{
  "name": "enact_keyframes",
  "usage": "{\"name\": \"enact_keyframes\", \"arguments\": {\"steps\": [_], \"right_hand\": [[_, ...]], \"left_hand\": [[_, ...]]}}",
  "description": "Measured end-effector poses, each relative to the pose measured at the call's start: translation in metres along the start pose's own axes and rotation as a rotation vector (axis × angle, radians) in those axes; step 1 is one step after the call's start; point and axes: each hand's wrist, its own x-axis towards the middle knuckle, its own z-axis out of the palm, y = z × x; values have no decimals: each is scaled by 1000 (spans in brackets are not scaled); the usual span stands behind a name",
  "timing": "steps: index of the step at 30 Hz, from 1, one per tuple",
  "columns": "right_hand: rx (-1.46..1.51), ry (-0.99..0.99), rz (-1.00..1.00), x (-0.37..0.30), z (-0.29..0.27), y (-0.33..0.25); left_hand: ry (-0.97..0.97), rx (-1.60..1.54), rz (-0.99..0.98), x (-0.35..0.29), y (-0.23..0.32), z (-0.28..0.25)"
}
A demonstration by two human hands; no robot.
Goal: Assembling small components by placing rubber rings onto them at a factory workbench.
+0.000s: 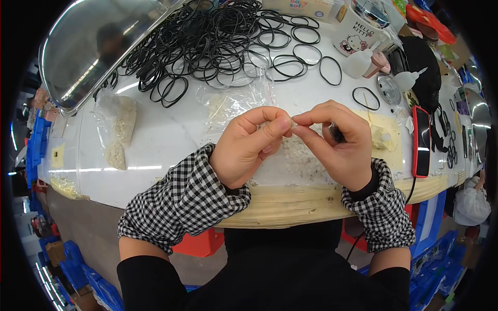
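Note:
My left hand (249, 145) and my right hand (337, 142) meet over the front of a white table (166, 140). Both pinch one small whitish piece (294, 124) between thumb and forefinger. A black rubber ring (337, 135) is tucked inside the curled fingers of my right hand. Beneath my hands lies a heap of small whitish pieces (298, 155). Checked sleeve covers sit over both wrists.
A big tangle of black rubber rings (218, 36) covers the far table. A clear bag (236, 101) and a second bag of whitish bits (119, 129) lie left. A steel lid (98, 46) is far left. A red-cased phone (421, 140), squeeze bottles (363, 62) and a mug (358, 26) stand right.

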Motion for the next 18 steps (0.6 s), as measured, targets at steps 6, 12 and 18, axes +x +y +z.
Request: {"name": "enact_keyframes", "arguments": {"steps": [6, 12, 18], "right_hand": [[36, 20, -59, 1, -1, -3], [14, 3, -73, 0, -3, -4], [49, 35, -41, 0, -2, -4]], "left_hand": [[-7, 3, -34, -1, 2, 3], [-22, -22, -36, -1, 1, 0], [-41, -45, -46, -1, 2, 0]]}}
